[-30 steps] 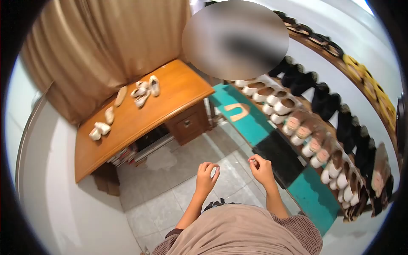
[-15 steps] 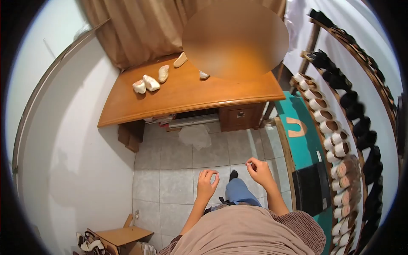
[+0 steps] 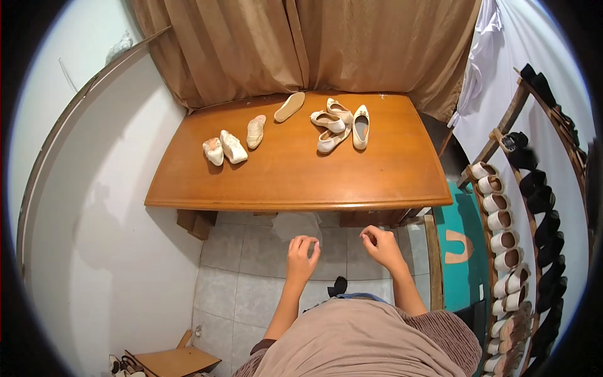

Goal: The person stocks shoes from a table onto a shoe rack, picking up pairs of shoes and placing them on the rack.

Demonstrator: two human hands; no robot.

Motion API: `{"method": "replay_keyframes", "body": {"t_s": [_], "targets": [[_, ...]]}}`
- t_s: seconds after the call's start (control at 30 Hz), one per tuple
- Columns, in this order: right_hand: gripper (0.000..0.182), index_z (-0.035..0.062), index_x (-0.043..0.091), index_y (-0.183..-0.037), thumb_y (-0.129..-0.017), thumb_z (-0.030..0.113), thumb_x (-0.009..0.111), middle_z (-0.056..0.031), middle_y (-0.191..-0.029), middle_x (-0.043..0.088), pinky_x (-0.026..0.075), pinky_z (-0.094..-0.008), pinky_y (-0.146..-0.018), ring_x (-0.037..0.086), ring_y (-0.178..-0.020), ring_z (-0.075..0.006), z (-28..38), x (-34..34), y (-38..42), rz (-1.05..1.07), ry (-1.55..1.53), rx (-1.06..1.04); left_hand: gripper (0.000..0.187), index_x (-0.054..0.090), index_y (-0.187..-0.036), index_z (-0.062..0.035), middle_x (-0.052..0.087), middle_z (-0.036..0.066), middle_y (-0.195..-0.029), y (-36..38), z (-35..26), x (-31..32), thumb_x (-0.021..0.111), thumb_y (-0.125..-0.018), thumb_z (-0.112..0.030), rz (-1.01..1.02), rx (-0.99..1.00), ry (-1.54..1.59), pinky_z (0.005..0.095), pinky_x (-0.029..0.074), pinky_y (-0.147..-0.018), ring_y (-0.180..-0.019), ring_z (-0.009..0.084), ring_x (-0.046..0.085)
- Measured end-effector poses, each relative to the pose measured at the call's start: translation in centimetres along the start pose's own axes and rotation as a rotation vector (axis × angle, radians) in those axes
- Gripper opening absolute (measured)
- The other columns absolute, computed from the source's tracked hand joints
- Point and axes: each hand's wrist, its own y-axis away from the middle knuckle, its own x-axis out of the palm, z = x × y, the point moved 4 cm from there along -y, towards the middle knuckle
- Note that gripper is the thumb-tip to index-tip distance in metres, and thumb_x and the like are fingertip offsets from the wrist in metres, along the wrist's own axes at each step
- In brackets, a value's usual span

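Note:
My left hand (image 3: 303, 259) hangs in the air in front of my body, short of the table's front edge. Its fingers are loosely curled, with a gap inside the thumb and nothing held. At about the same height, my right hand (image 3: 382, 246) is likewise open and loosely bent, holding nothing. Both are nearest to the brown wooden table (image 3: 282, 182). On its left lie two white wrapped shoe forms (image 3: 233, 147) and a cream shoe form (image 3: 256, 132). A beige sole-shaped piece (image 3: 289, 107) lies farther back. Several cream flat shoes (image 3: 360, 127) are grouped on the right.
A rack of white shoes (image 3: 504, 242) and black shoes (image 3: 545, 223) stands on the right. Beside it, a tan U-shaped piece (image 3: 458, 247) lies on a green surface (image 3: 455, 286). A cardboard box (image 3: 176, 360) sits low left, and a plastic bag (image 3: 295, 226) lies beneath the table.
I have stepped closer to the table, and the view has risen, so the cream shoes on its right now show. My hands keep about the same pose.

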Motion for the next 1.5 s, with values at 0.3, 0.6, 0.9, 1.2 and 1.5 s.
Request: {"method": "replay_keyframes", "body": {"t_s": [0.3, 0.6, 0.9, 1.2, 1.5], "targets": [[0.015, 0.0019, 0.061, -0.087, -0.077, 0.013, 0.057, -0.0157, -0.074, 0.063, 0.049, -0.0347, -0.061, 0.062, -0.063, -0.0280, -5.2, 1.7, -11.0, 0.060, 0.079, 0.060, 0.007, 0.061, -0.082, -0.0033, 0.057, 0.011, -0.084, -6.1, 4.1, 4.3, 0.062, -0.076, -0.008, 0.075, -0.043, 0.051, 0.0355, 0.045, -0.072, -0.082, 0.0275, 0.055], [0.059, -0.0005, 0.043, -0.122, -0.071, 0.023, 0.064, -0.0245, -0.123, 0.044, 0.041, -0.0383, -0.092, 0.048, -0.110, -0.0364, -16.4, 5.1, -31.9, -0.013, 0.065, 0.137, 0.008, 0.061, -0.084, -0.0011, 0.057, 0.012, -0.083, -14.1, 11.3, 4.3, 0.061, -0.078, -0.007, 0.096, -0.031, 0.004, 0.0323, 0.047, -0.065, -0.074, 0.0260, 0.056], [0.064, -0.0012, 0.038, -0.124, -0.074, 0.024, 0.068, -0.0255, -0.114, 0.051, 0.042, -0.0412, -0.090, 0.050, -0.108, -0.0376, -21.1, 5.7, -39.1, -0.125, 0.336, 0.384, 0.009, 0.060, -0.085, -0.0001, 0.058, 0.014, -0.081, -22.8, 16.1, 4.2, 0.059, -0.080, -0.008, 0.195, -0.008, 0.022, 0.0330, 0.046, -0.064, -0.072, 0.0268, 0.058], [0.021, 0.0023, 0.062, -0.087, -0.083, 0.023, 0.060, -0.0202, -0.063, 0.060, 0.047, -0.0435, -0.057, 0.059, -0.060, -0.0382, -14.4, 4.8, -30.5, -0.431, 0.174, 0.315, 0.014, 0.061, -0.089, 0.0006, 0.061, 0.013, -0.081, -24.1, 16.9, 9.7, 0.059, -0.084, -0.012, 0.475, -0.125, 0.277, 0.0299, 0.048, -0.062, -0.068, 0.0225, 0.060], [0.007, 0.0055, 0.058, -0.076, -0.076, 0.009, 0.064, -0.0125, -0.067, 0.056, 0.045, -0.0361, -0.059, 0.057, -0.062, -0.0296, -2.9, 8.3, -26.0, -0.337, 0.241, -0.245, 0.056, 0.023, -0.129, -0.0030, 0.043, 0.010, -0.118, -26.8, 17.2, 15.9, 0.056, -0.089, -0.023, 0.437, -0.472, 0.912, 0.0294, 0.040, -0.087, -0.103, 0.0154, 0.044]]}}
